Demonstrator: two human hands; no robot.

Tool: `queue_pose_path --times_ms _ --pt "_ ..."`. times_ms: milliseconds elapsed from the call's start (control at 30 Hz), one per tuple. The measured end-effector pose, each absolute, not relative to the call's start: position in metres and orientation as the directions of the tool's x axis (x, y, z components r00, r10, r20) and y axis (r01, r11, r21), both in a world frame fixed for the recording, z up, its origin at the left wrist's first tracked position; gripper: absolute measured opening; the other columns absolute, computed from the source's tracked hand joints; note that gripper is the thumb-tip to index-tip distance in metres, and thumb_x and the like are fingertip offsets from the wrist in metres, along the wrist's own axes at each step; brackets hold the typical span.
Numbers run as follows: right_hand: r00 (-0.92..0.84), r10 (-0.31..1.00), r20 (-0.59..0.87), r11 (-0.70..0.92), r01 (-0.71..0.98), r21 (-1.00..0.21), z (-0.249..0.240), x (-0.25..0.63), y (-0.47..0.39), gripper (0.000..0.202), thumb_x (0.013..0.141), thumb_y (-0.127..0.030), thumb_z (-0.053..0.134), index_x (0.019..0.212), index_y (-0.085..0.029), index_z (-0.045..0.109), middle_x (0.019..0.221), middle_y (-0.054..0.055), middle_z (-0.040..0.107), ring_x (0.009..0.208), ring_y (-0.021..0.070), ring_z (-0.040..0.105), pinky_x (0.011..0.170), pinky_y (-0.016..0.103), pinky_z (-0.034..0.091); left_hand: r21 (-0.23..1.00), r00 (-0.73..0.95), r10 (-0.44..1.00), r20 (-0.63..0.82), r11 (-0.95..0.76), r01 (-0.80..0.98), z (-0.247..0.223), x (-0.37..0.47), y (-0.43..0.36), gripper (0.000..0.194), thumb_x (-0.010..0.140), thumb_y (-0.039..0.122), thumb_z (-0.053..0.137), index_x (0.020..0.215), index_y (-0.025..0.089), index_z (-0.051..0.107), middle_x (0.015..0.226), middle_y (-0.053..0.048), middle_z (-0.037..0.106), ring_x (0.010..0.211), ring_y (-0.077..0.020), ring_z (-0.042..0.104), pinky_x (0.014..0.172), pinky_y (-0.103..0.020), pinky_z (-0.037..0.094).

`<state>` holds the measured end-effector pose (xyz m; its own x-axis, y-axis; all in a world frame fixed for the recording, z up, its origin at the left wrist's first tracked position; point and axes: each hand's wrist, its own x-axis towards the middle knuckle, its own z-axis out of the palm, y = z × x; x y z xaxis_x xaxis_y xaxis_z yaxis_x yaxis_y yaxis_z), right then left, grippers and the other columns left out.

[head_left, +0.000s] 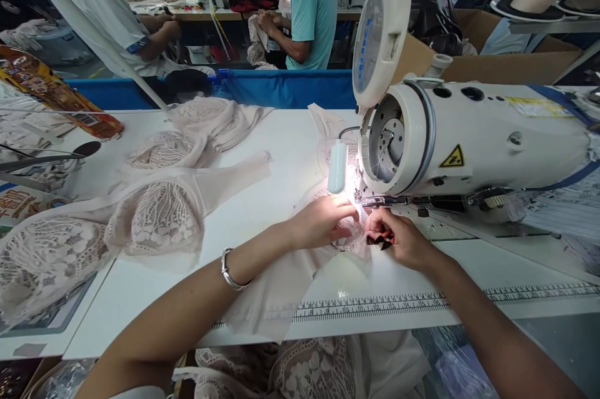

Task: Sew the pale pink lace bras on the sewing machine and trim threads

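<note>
A pale pink lace bra [354,239] lies under the needle area of a white sewing machine [492,136], and its sheer wing hangs toward the table's front edge. My left hand [323,221] rests on the lace just left of the needle, thumb and fingers apart. Close by on the right, my right hand [398,236] is closed at the lace edge, around a small dark shiny tool [380,240] whose kind I cannot make out. A lit lamp [337,167] brightens the stitching spot; the machine's head partly hides the needle and presser foot.
More lace bras [164,214] are laid out on the left of the table, with others [314,368] below its front edge. A ruler strip [398,305] runs along the front. A brown-orange bottle [60,92] leans at far left. Co-workers sit beyond a blue cloth barrier [285,87].
</note>
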<state>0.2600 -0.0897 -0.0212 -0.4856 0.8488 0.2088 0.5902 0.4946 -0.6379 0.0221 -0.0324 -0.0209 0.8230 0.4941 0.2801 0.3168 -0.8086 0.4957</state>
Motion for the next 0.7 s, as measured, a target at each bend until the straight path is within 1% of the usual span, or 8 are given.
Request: queue_pose_path --times_ms 100,167,267,333,400,467,533,700 --pt "-0.568 0.801 0.188 0.551 0.578 -0.602 -0.022 0.264 -0.09 0.03 0.075 -0.004 0.049 0.091 -0.024 0.063 0.08 0.0 0.065 0.071 0.0163 0.059 0.061 0.025 0.046 0.439 0.853 0.417 0.314 -0.86 0.259 -0.023 0.023 -0.033 0.017 0.09 0.014 0.059 0.104 0.019 0.07 0.113 -0.006 0.072 0.102 -0.0188 0.066 0.084 -0.031 0.049" --pt "-0.569 0.789 0.232 0.582 0.569 -0.582 -0.026 0.266 -0.089 0.025 0.081 -0.007 0.051 0.089 -0.024 0.067 0.083 0.002 0.066 0.076 0.0167 0.062 0.064 0.026 0.048 0.369 0.858 0.385 0.341 -0.894 0.254 -0.025 0.025 -0.037 0.022 0.096 0.016 0.052 0.108 0.019 0.07 0.119 -0.007 0.072 0.107 -0.0195 0.066 0.085 -0.034 0.047" --pt "-0.477 0.817 0.325 0.575 0.628 -0.525 -0.033 0.271 -0.088 0.019 0.092 -0.016 0.053 0.088 -0.025 0.069 0.082 0.002 0.068 0.074 0.0153 0.064 0.067 0.025 0.05 0.2 0.865 0.379 0.329 -0.923 0.328 -0.028 0.03 -0.046 0.029 0.103 0.022 0.044 0.122 0.015 0.065 0.125 -0.011 0.07 0.105 -0.0219 0.065 0.08 -0.036 0.044" --pt "-0.442 0.818 0.368 0.572 0.687 -0.448 -0.036 0.275 -0.087 0.021 0.094 -0.016 0.052 0.096 -0.025 0.071 0.085 0.002 0.07 0.076 0.0152 0.066 0.068 0.025 0.051 0.089 0.878 0.372 0.301 -0.928 0.362 -0.029 0.033 -0.052 0.031 0.104 0.023 0.041 0.117 0.01 0.065 0.121 -0.014 0.068 0.096 -0.0223 0.065 0.076 -0.037 0.042" --pt "-0.473 0.799 0.372 0.593 0.723 -0.355 -0.037 0.278 -0.087 0.035 0.091 -0.009 0.047 0.109 -0.026 0.071 0.09 0.002 0.071 0.082 0.0154 0.068 0.067 0.024 0.052 0.034 0.888 0.359 0.288 -0.93 0.365 -0.029 0.035 -0.055 0.029 0.104 0.022 0.041 0.105 0.01 0.067 0.108 -0.014 0.068 0.088 -0.0217 0.062 0.074 -0.037 0.041" --pt "-0.515 0.78 0.355 0.613 0.743 -0.268 -0.037 0.28 -0.086 0.051 0.085 0.0 0.042 0.117 -0.028 0.07 0.094 0.002 0.071 0.086 0.015 0.068 0.062 0.022 0.052 0.035 0.886 0.359 0.294 -0.93 0.365 -0.028 0.035 -0.055 0.027 0.103 0.022 0.043 0.099 0.011 0.067 0.096 -0.01 0.067 0.085 -0.0217 0.06 0.075 -0.037 0.041" --pt "-0.539 0.774 0.333 0.618 0.758 -0.21 -0.036 0.279 -0.086 0.057 0.081 0.003 0.04 0.117 -0.028 0.071 0.097 0.002 0.071 0.087 0.0153 0.068 0.061 0.022 0.053 0.058 0.889 0.35 0.295 -0.935 0.349 -0.027 0.034 -0.055 0.023 0.102 0.023 0.046 0.099 0.011 0.066 0.093 -0.01 0.066 0.088 -0.0227 0.06 0.078 -0.037 0.042" --pt "-0.58 0.756 0.302 0.636 0.761 -0.13 -0.035 0.273 -0.085 0.052 0.086 0.002 0.039 0.117 -0.026 0.069 0.119 0.005 0.072 0.105 0.0227 0.067 0.083 0.036 0.057 0.127 0.879 0.386 0.281 -0.923 0.364 -0.026 0.035 -0.055 0.025 0.104 0.023 0.043 0.099 0.012 0.065 0.098 -0.014 0.066 0.097 -0.025 0.059 0.084 -0.038 0.047"
